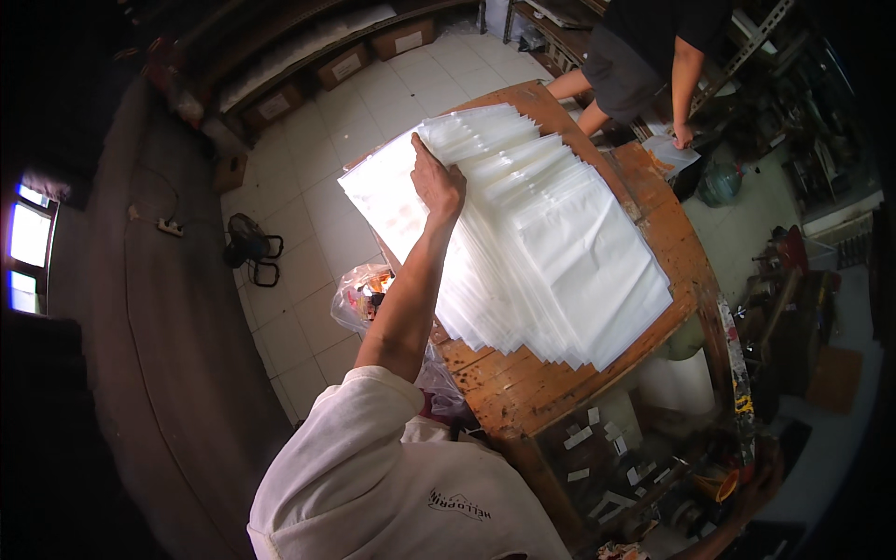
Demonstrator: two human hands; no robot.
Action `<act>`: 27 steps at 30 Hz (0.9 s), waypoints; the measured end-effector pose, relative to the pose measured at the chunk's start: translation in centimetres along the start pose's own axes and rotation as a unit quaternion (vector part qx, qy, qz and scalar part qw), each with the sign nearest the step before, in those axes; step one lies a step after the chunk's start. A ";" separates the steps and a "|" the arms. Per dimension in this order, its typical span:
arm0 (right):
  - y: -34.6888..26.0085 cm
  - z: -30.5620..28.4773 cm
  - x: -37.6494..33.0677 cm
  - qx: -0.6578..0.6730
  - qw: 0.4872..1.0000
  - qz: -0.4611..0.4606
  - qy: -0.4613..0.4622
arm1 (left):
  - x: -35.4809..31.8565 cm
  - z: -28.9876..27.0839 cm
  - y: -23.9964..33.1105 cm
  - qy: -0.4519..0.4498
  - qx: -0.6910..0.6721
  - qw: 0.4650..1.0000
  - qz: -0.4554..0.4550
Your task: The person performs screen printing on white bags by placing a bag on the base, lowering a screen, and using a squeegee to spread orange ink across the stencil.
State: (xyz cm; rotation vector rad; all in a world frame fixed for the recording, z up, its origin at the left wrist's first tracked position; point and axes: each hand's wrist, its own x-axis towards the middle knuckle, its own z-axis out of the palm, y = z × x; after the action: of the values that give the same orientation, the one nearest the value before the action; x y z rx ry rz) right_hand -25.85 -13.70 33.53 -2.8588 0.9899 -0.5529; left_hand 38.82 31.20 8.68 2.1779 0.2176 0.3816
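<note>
Translucent white plastic bags [588, 271] lie fanned out in overlapping rows across a wooden table [495, 392]. My left hand [437, 182] rests on the far left part of the spread, index finger stretched out and thumb apart, touching the bags there. At the lower right, in shadow, my right hand [765, 476] is at the near end of a long paint-stained bar [735, 373], which stands along the table's right edge. The fingers look closed round the bar, though darkness hides their detail.
Across the table a person [644, 65] in dark clothes holds a sheet-like item [672, 154]. A clear bag of litter [359, 294] hangs at the left edge. A black fan [250, 245] stands on the tiled floor. Clutter fills a lower shelf [607, 457]; a water jug [719, 182] stands right.
</note>
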 end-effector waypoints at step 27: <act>-0.5 0.2 -0.3 -0.027 0.998 0.047 -0.007 | 2.1 3.5 -3.7 0.005 -0.281 0.893 -0.353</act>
State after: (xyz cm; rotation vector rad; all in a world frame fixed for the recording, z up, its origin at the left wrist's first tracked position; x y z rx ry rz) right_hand -25.75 -13.15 33.32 -2.8403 1.1477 -0.5037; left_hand 41.97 31.36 4.20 1.4000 0.7737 0.0212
